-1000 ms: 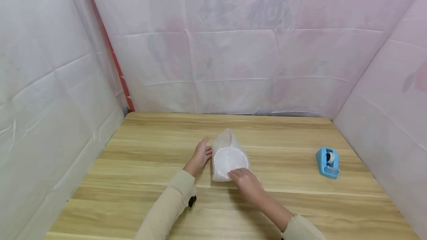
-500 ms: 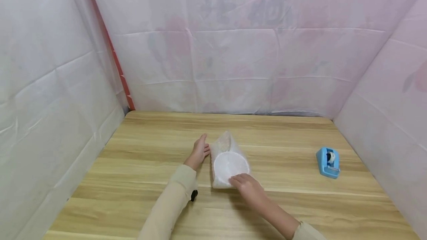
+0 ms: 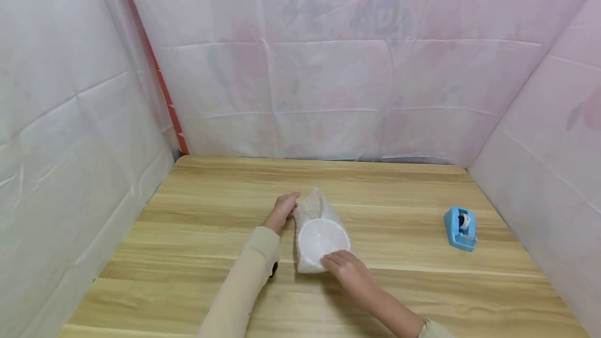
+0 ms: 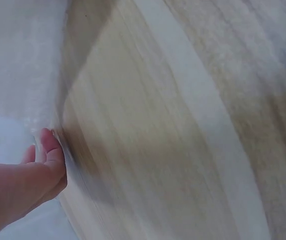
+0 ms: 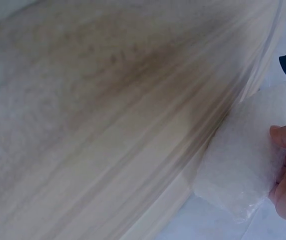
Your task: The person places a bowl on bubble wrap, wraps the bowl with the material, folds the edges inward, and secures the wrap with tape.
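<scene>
A white round bowl (image 3: 324, 240) lies on the wooden table, with translucent bubble wrap (image 3: 313, 207) around it and a loose pointed end toward the back. My right hand (image 3: 349, 275) grips the near right edge of the wrapped bowl. In the right wrist view its thumb (image 5: 283, 135) presses on the bubble wrap (image 5: 248, 150), with the other fingers partly hidden behind. My left hand (image 3: 284, 210) is at the far left side of the wrap. The left wrist view shows its slightly bent fingers (image 4: 52, 147) touching the wrap's edge, the thumb apart from them.
A light blue tape dispenser (image 3: 460, 228) with a roll of tape stands toward the right of the wooden table (image 3: 211, 213). Pale plastic sheeting (image 3: 328, 77) hangs behind and along both sides. A black strap part (image 3: 274, 269) shows at my left sleeve (image 3: 241, 280).
The wrapped bowl has slid a little toward me, with my right hand moving along. My left thumb has swung in toward the wrap's edge.
</scene>
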`<state>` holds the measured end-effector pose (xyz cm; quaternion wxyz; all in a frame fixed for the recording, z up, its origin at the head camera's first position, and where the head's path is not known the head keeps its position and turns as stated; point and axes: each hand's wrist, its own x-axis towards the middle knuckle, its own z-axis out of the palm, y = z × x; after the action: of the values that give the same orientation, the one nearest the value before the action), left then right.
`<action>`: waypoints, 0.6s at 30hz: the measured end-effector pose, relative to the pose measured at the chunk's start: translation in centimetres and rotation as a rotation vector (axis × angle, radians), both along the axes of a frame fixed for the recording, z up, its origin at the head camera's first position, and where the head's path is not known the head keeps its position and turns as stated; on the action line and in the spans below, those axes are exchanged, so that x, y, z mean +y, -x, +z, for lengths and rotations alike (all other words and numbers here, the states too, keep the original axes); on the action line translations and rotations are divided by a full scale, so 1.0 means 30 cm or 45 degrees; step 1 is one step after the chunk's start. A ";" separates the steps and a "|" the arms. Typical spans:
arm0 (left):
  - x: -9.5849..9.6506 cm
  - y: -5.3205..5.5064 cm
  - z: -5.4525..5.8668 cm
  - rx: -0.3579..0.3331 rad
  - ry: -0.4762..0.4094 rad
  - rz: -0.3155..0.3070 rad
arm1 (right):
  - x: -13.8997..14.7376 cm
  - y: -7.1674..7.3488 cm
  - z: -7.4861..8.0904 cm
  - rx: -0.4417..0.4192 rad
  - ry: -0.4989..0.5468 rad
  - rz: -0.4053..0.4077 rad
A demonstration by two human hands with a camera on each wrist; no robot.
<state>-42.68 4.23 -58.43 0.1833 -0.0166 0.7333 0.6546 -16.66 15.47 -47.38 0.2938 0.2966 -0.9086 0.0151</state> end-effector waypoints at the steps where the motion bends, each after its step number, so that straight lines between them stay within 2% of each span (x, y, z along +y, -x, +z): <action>1: -0.003 -0.031 0.061 -0.022 0.054 0.004 | -0.001 -0.001 0.000 0.001 0.002 -0.005; 4: -0.018 -0.108 0.199 -0.046 0.106 0.009 | -0.003 0.000 -0.001 -0.009 -0.009 -0.005; 5: -0.019 -0.124 0.226 -0.053 0.139 0.010 | -0.004 0.000 0.000 -0.015 -0.014 -0.003; 6: -0.028 -0.142 0.246 -0.018 0.135 0.006 | -0.006 0.000 0.001 -0.018 -0.017 -0.005; 7: -0.024 -0.123 0.211 0.025 0.126 0.006 | -0.006 0.001 0.001 -0.024 -0.023 -0.002; 9: -0.016 -0.069 0.101 0.140 0.070 -0.010 | -0.008 0.002 0.001 -0.032 -0.029 -0.001; 10: -0.010 -0.048 0.063 0.162 0.055 -0.028 | -0.008 0.003 0.002 -0.035 -0.030 0.000; 11: -0.007 -0.039 0.047 0.173 0.059 -0.037 | -0.010 0.003 0.002 -0.034 -0.030 -0.002; 13: -0.002 -0.048 0.062 0.138 0.082 -0.038 | -0.011 0.004 0.001 -0.033 -0.027 -0.002; 14: -0.007 -0.087 0.123 0.114 0.107 -0.032 | -0.013 0.004 0.002 -0.032 -0.025 -0.002; 16: -0.031 -0.210 0.319 0.049 0.185 -0.024 | -0.016 0.006 0.002 -0.021 -0.021 0.003; 18: -0.044 -0.260 0.388 0.077 0.204 -0.018 | -0.018 0.008 0.001 -0.011 -0.017 0.009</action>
<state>-34.89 2.91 -46.77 0.1638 -0.0061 0.7886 0.5926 -16.90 14.93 -47.33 0.2879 0.3017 -0.9088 0.0114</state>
